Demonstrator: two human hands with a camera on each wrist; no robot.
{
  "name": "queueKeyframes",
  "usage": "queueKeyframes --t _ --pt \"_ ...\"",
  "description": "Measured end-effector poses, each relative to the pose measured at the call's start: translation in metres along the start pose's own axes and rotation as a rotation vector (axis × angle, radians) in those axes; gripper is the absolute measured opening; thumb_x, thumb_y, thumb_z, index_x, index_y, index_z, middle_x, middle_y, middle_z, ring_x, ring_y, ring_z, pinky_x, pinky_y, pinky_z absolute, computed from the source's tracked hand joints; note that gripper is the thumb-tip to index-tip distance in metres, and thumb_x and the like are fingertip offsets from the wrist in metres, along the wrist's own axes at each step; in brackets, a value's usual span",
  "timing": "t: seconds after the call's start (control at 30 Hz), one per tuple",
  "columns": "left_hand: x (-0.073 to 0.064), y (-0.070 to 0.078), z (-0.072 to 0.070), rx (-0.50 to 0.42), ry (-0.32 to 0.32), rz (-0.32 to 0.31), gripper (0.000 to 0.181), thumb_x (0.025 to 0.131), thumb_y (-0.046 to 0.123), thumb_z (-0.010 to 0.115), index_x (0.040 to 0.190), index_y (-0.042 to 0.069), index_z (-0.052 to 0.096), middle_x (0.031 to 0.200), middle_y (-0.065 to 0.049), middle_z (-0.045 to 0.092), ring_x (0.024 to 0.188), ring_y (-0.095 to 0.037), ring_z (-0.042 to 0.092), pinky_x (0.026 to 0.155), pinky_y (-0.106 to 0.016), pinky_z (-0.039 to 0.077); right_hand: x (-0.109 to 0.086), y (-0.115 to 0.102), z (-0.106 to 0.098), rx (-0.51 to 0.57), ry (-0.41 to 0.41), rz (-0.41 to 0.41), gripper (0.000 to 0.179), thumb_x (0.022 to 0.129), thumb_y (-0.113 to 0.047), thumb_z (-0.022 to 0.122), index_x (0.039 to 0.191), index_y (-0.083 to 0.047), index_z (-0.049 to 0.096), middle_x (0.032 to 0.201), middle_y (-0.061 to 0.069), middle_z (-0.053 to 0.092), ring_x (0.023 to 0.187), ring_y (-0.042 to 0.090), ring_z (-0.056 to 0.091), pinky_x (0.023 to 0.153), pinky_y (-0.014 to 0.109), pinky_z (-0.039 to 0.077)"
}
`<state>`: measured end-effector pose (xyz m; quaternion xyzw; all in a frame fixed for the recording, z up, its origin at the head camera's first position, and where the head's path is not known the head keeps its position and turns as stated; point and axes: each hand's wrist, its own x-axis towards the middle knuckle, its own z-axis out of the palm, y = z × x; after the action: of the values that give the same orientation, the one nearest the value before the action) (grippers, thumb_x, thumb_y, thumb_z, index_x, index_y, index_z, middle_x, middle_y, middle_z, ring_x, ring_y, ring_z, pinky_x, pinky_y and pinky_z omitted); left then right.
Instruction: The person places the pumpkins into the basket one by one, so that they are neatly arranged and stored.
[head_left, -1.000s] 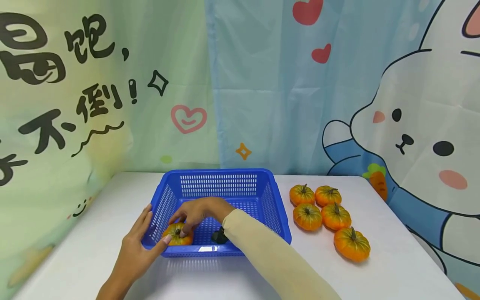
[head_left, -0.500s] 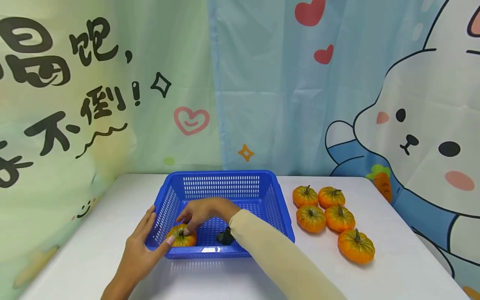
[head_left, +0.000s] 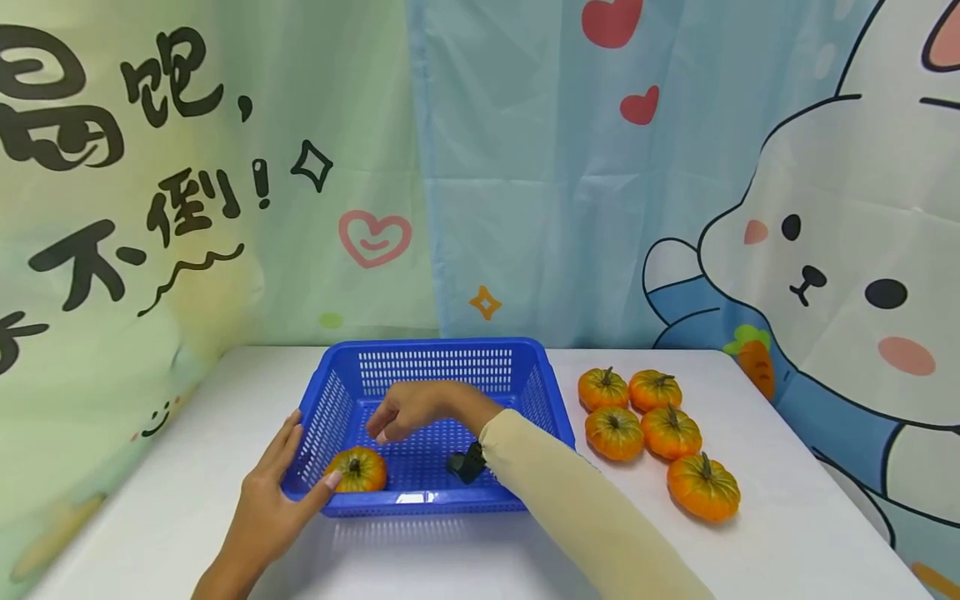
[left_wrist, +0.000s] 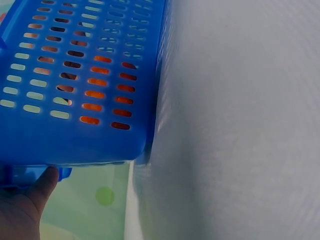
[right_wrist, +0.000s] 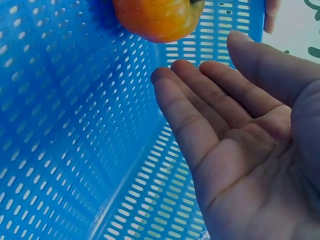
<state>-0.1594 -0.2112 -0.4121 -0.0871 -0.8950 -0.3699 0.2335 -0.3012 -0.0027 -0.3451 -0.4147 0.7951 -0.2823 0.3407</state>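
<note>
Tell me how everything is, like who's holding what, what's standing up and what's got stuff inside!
Blue basket: upright on the table, one pumpkin inside
Pumpkin in the basket: near left corner, stem up, not gripped
Five other pumpkins: grouped on the table, stem sides up
Left hand: at the basket's left side, fingers straight
Right hand: over the basket, holding nothing
Backdrop cloth: hanging, slightly creased

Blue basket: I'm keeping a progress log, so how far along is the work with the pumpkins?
Looks done: one pumpkin sits in the near left corner of the blue basket. In hand: no pumpkin; the right hand is empty over the basket, and the left hand rests at its left side. Probably left, if all go in: five pumpkins on the table.
</note>
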Motion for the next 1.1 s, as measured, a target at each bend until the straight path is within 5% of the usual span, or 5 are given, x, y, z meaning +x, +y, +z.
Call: queueKeyframes --t 0.3,0.5,0.7,1.1 --pt "0.0 0.0 -0.002 0.001 -0.009 -0.025 0.082 0.083 0.032 0.077 0.143 -0.009 0.039 0.155 -0.011 0.032 0.135 -0.043 0.035 0.099 -0.055 0.036 -0.013 0.004 -0.007 -0.002 0.037 -0.095 0.034 0.095 -0.009 0.057 0.128 0.002 0.062 0.124 0.011 0.065 0.112 0.023 0.063 0.09 0.029 0.052" --pt "0.0 0.0 -0.001 0.001 -0.003 -0.015 0.081 0.082 0.031 0.077 0.142 -0.009 0.04 0.155 -0.011 0.033 0.135 -0.042 0.037 0.098 -0.054 0.037 -0.026 0.002 -0.018 -0.026 0.069 -0.088 0.035 0.096 -0.01 0.058 0.13 -0.001 0.061 0.123 0.007 0.065 0.11 0.015 0.063 0.091 0.026 0.05" --pt "0.0 0.001 -0.001 0.001 0.008 -0.013 0.081 0.082 0.03 0.078 0.142 -0.01 0.041 0.154 -0.012 0.033 0.134 -0.043 0.037 0.097 -0.053 0.037 -0.046 -0.005 -0.031 0.094 0.153 -0.128 0.037 0.098 -0.014 0.059 0.134 -0.004 0.059 0.124 0.002 0.065 0.111 0.011 0.062 0.093 0.027 0.05" --pt "0.0 -0.002 0.001 -0.003 0.001 -0.02 0.082 0.082 0.029 0.078 0.142 -0.01 0.04 0.155 -0.012 0.032 0.135 -0.043 0.036 0.1 -0.05 0.036 -0.081 0.005 -0.04 0.139 0.235 -0.195 0.039 0.097 -0.015 0.06 0.135 -0.002 0.058 0.128 0.01 0.062 0.116 0.013 0.059 0.093 0.029 0.05"
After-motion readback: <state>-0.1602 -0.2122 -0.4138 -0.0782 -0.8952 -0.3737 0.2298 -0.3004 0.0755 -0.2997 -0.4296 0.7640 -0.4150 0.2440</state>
